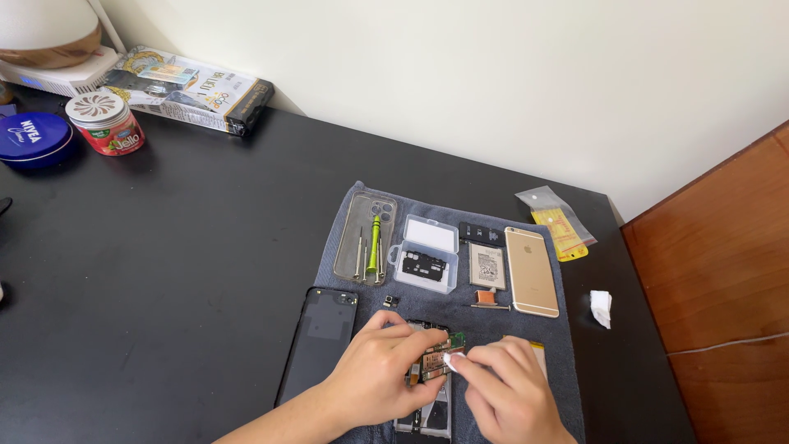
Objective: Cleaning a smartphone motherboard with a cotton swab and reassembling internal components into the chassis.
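Left hand [378, 374] pinching the circuit board [431, 362] over the opened phone [427, 411], right hand [505, 386] gripping a white wipe [451, 359] against it.

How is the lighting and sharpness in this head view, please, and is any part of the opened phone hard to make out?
Head view: soft, even daylight, faint shadows on the black desk; mild sheen on the clear phone case; left hand and right hand cover most of the opened phone, its small parts too fine to resolve.
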